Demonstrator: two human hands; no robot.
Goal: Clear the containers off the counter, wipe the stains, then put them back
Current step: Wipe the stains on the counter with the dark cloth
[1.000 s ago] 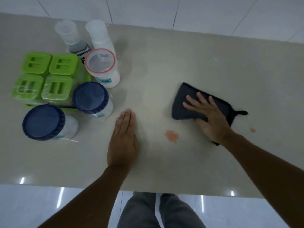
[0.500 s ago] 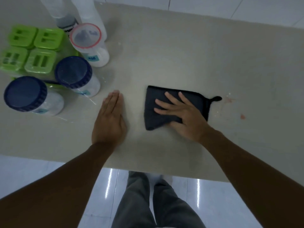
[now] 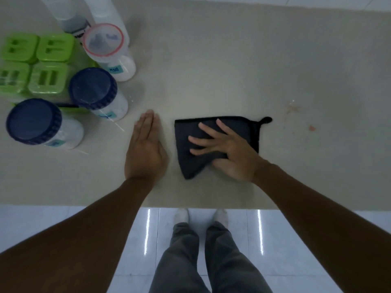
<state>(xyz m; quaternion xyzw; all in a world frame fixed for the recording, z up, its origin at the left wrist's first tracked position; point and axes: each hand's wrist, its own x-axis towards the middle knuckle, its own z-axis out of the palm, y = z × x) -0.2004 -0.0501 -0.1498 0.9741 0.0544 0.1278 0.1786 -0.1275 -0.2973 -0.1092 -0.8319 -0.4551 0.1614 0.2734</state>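
Cloth: a dark cloth lies flat on the beige counter, near its front edge and about mid-width; it is folded into a rough wedge with a small hanging loop at its far right corner.
Right hand: the right hand lies palm down on the cloth, fingers spread wide and pressing it to the counter; nothing is gripped.
Left hand: the left hand rests flat on the bare counter just left of the cloth, fingers straight and together, holding nothing, apart from the cloth's edge.
Stains: a small reddish spot and a fainter pinkish smear sit to the right of the cloth, well clear of it.
Nearest containers: two blue-lidded jars stand left of the left hand, each with white contents and a teal label.
Red-rimmed jar: a clear jar with a red-rimmed lid stands behind the nearer blue one.
Green boxes: four green-lidded boxes sit packed in a square at the far left edge.
Far bottles: two pale bottles stand at the back, partly cut off by the frame.
Below the counter: grey trousers, pale footwear and a glossy white tiled floor.
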